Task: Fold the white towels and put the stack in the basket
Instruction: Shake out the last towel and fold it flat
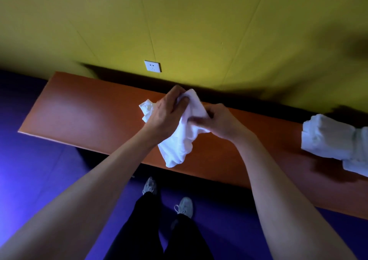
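You have a crumpled white cloth towel (180, 140) bunched between both hands at the centre of the frame, lifted just above the long orange-brown wooden bench (83, 110) that runs from mid-left to lower right. Your left hand (165, 112) has its fingers curled over the upper part of the bundle; your right hand (217, 120) pinches the cloth from the right side, thumb and fingers closed on it. A loose corner sticks out to the left of your left hand and a rumpled tail hangs toward the bench's near edge.

Expect this towel to be light, limp and non-slippery: it will sag wherever you do not support it and cannot break. Judging by the bunching, you will want to find two corners of one edge and pinch those, so the cloth can hang open flat before folding.

At the right edge of the frame lies a pile of white folded towels (334, 140) on the same bench, well apart from your hands and cut off by the frame, so you cannot count them. No basket is in view. The towel's edges and hems are lost in the folds, and the upper right corner is a dark blur against the yellow-green panelled wall (199, 20).
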